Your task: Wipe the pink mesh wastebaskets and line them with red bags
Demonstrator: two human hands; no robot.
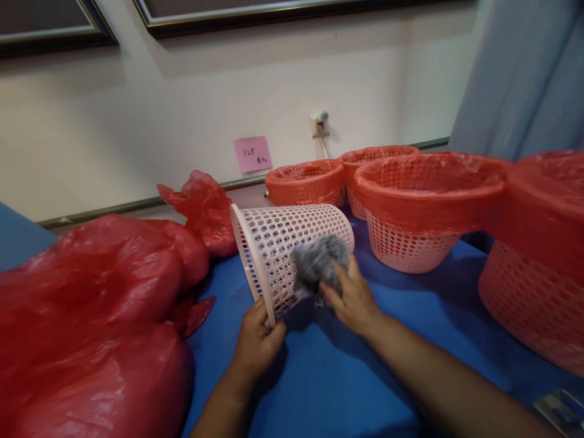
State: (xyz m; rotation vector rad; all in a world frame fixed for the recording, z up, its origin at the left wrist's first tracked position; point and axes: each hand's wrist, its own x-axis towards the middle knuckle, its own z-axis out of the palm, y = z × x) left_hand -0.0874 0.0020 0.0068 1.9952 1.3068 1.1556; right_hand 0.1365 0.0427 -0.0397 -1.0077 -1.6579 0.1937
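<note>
Centre frame: our left hand [258,344] tight on rim of perforated pink basket [283,237], right hand [353,298] tight around fuzzy grey cloth [317,261].

My left hand [258,340] and my right hand [353,298] are both bare. Behind the fingers [332,295] each wrist runs into an uncovered forearm. The left forearm [219,401] shows only as a short length, while the right forearm [438,377] shows long and broadens away from the fingers. My nails are too blurred to make out.
</note>
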